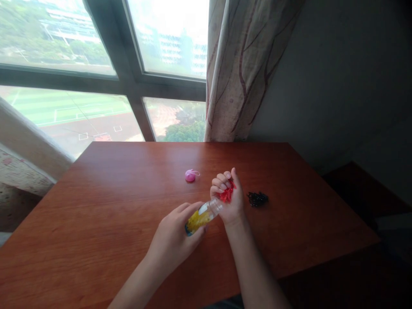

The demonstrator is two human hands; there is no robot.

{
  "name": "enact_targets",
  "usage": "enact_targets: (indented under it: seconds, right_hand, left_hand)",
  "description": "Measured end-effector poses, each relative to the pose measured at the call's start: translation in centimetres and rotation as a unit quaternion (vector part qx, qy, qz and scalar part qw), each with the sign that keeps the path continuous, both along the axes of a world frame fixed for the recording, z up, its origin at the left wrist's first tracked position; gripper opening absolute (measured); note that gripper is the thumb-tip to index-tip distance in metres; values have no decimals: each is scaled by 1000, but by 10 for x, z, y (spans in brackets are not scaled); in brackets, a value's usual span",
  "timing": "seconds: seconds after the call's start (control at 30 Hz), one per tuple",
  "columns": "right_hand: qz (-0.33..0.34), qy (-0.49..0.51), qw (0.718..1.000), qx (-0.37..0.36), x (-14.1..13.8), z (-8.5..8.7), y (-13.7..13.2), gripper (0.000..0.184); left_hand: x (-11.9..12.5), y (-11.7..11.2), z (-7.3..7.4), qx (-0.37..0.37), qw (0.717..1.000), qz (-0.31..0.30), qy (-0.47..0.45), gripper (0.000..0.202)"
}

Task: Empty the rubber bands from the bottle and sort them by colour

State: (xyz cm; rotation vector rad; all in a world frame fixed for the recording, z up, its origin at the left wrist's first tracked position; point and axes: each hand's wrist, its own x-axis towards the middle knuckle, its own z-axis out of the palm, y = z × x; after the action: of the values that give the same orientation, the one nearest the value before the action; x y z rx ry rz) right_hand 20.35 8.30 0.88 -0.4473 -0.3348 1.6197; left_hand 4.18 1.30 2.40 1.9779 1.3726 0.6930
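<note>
My left hand [175, 238] grips a small clear bottle [202, 216] lying tilted, its lower part filled with yellow bits and its open mouth pointing up right. My right hand [227, 195] is cupped palm up at the bottle's mouth, fingers curled over a clump of small red pieces [227, 193]. Both hands hover over the reddish-brown wooden table [112, 206].
A pink round cap [190, 175] with a loop lies on the table left of my right hand. A small pile of black pieces [257, 198] lies to the right of it. Behind the table are a window, a patterned curtain [244, 68] and a dark wall.
</note>
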Motion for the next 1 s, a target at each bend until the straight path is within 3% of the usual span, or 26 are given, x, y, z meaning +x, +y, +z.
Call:
enact_targets:
  seconds: [0.17,0.37,0.6,1.0]
  right_hand:
    - [3,-22,1000,-11,0,-2,0,33]
    - [21,35,999,-30,-1,1,1,29]
    - [19,-10,998,-51,-4,7,0,41]
    - [-94,-149,984,-6,-21,12,-7,59]
  left_hand:
    - [-1,2,3,-10,1000,1,21,39]
    - [-3,3,4,-14,999,17,33,36]
    - [-4,4,7,-9,998,11,62,37]
    - [2,3,6,17,998,18,62,35]
